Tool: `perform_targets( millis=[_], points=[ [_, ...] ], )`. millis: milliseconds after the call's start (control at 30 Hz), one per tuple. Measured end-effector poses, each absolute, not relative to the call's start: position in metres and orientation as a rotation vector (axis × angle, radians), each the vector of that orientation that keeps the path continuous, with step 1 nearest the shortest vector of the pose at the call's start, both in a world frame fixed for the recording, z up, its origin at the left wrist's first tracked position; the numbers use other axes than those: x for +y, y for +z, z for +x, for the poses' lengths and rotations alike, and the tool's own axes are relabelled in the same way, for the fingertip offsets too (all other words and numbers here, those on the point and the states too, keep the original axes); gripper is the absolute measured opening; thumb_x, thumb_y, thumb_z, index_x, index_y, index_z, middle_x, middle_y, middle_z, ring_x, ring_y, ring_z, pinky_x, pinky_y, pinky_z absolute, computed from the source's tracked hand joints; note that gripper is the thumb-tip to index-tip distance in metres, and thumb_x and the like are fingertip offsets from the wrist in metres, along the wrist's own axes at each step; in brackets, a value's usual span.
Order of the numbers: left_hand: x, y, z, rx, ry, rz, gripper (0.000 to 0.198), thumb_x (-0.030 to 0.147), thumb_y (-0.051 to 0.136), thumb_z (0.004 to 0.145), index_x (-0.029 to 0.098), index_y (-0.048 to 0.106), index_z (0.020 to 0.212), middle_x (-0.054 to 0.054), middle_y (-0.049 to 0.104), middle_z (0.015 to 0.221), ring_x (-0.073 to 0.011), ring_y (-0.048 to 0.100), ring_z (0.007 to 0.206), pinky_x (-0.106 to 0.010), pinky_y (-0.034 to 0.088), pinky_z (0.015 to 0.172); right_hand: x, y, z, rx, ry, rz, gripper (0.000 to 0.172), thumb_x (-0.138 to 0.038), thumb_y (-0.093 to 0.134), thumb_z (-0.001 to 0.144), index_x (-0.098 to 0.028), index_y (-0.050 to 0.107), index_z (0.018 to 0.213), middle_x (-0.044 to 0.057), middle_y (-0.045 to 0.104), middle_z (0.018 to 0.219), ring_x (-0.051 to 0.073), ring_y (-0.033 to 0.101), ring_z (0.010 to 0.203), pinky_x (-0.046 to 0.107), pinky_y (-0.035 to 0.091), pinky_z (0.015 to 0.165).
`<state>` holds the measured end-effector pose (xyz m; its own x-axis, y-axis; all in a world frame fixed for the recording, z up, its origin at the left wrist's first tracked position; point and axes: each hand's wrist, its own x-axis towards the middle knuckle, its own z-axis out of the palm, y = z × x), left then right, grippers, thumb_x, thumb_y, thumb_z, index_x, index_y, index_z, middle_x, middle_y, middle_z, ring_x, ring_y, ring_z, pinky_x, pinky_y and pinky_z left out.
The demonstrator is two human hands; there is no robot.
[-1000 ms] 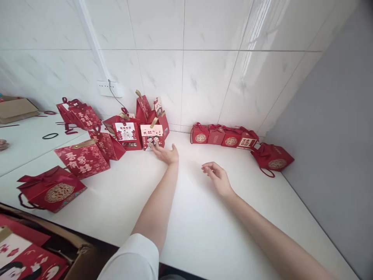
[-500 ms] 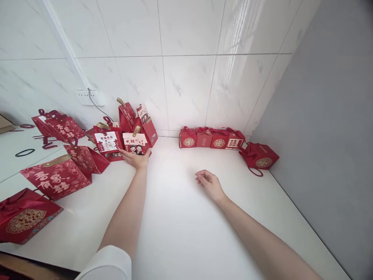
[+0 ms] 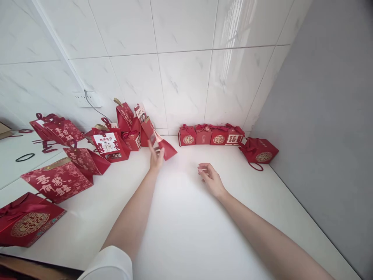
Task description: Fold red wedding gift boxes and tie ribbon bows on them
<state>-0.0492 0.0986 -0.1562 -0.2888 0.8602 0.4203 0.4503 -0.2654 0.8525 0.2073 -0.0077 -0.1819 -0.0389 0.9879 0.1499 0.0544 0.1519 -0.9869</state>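
My left hand is closed on a small red gift box, tilted and lifted off the white counter, a bit blurred by motion. My right hand hovers over the counter to the right with its fingers loosely curled and apart, holding nothing. Behind the left hand stands a cluster of red gift bags and boxes against the tiled wall.
A row of small red boxes lines the back wall, and another red box sits by the grey panel on the right. Larger red bags lie at the left. A black hair band lies at far left.
My left hand has taken the small red box from the cluster and pulled it right, tipping it. My right hand has stayed nearly still.
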Motion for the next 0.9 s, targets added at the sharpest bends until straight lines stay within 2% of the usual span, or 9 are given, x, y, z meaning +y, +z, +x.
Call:
perform_targets(
  millis=[100,167,300,367,433,500,567,733,900],
  points=[
    [0.093,-0.166,-0.009,1.16,1.29,1.709,0.094,0.06,0.05,0.083,0.02,0.001,0.152,-0.014,0.055,0.118,-0.0222,0.06,0.097,-0.038,0.048,0.086,-0.011,-0.176,0.208,-1.33,1.082,-1.016,0.054,-0.049,0.055,0.087,-0.032,0.039,0.135,0.005,0.036,0.148,0.023,0.048,0.123,0.038,0.048,0.094],
    [0.086,-0.172,0.017,0.955,1.133,1.812,0.104,0.062,0.058,0.077,0.022,-0.002,0.152,-0.015,0.051,0.123,-0.0224,0.06,0.096,-0.037,0.048,0.083,-0.011,-0.174,0.208,-1.34,1.076,-0.955,0.061,-0.049,0.056,0.087,-0.033,0.033,0.141,0.003,0.029,0.153,0.022,0.04,0.132,0.039,0.04,0.105],
    [0.082,-0.175,0.039,0.753,1.081,1.889,0.098,0.064,0.056,0.078,0.02,0.009,0.152,-0.014,0.057,0.119,-0.0245,0.059,0.103,-0.039,0.043,0.092,0.0,-0.177,0.21,-1.242,1.025,-0.952,0.051,-0.052,0.054,0.087,-0.026,0.05,0.13,0.005,0.056,0.133,0.024,0.051,0.123,0.041,0.036,0.109],
    [0.086,-0.172,0.036,0.769,1.078,1.716,0.084,0.066,0.046,0.084,0.017,0.023,0.149,-0.013,0.062,0.116,-0.0254,0.06,0.105,-0.04,0.043,0.095,0.006,-0.179,0.213,-1.157,1.092,-0.941,0.047,-0.056,0.052,0.086,-0.023,0.057,0.118,0.006,0.064,0.121,0.025,0.059,0.111,0.042,0.046,0.099],
    [0.091,-0.168,0.029,0.787,0.983,1.514,0.075,0.067,0.041,0.085,0.012,0.044,0.137,-0.015,0.064,0.117,-0.0274,0.061,0.106,-0.041,0.044,0.095,0.011,-0.181,0.216,-1.071,1.209,-0.959,0.045,-0.057,0.054,0.083,-0.02,0.06,0.106,0.008,0.069,0.108,0.026,0.065,0.094,0.041,0.055,0.079],
    [0.095,-0.165,0.024,0.792,0.87,1.378,0.073,0.069,0.04,0.085,0.01,0.056,0.124,-0.017,0.066,0.115,-0.029,0.063,0.103,-0.042,0.045,0.094,0.012,-0.183,0.219,-0.996,1.296,-1.007,0.041,-0.055,0.057,0.079,-0.019,0.06,0.097,0.009,0.071,0.095,0.025,0.067,0.076,0.037,0.056,0.058],
    [0.095,-0.163,0.023,0.799,0.82,1.322,0.072,0.069,0.044,0.083,0.01,0.06,0.12,-0.017,0.067,0.114,-0.0292,0.065,0.101,-0.042,0.045,0.095,0.012,-0.183,0.221,-0.957,1.301,-1.044,0.039,-0.053,0.06,0.076,-0.019,0.059,0.096,0.008,0.071,0.094,0.024,0.066,0.071,0.035,0.054,0.052],
    [0.092,-0.161,0.03,0.881,0.87,1.299,0.068,0.069,0.048,0.08,0.013,0.064,0.115,-0.014,0.068,0.114,-0.0279,0.065,0.102,-0.039,0.045,0.097,0.006,-0.175,0.221,-0.988,1.187,-1.024,0.05,-0.061,0.047,0.084,-0.021,0.058,0.112,0.008,0.066,0.117,0.026,0.064,0.1,0.038,0.057,0.074],
    [0.088,-0.162,0.031,0.96,1.114,1.457,0.061,0.065,0.046,0.084,0.013,0.065,0.108,-0.011,0.07,0.107,-0.0245,0.065,0.097,-0.035,0.048,0.088,0.001,-0.17,0.221,-1.258,1.178,-0.863,0.049,-0.056,0.052,0.087,-0.024,0.053,0.125,0.005,0.058,0.132,0.023,0.052,0.123,0.039,0.041,0.105]
  ],
)
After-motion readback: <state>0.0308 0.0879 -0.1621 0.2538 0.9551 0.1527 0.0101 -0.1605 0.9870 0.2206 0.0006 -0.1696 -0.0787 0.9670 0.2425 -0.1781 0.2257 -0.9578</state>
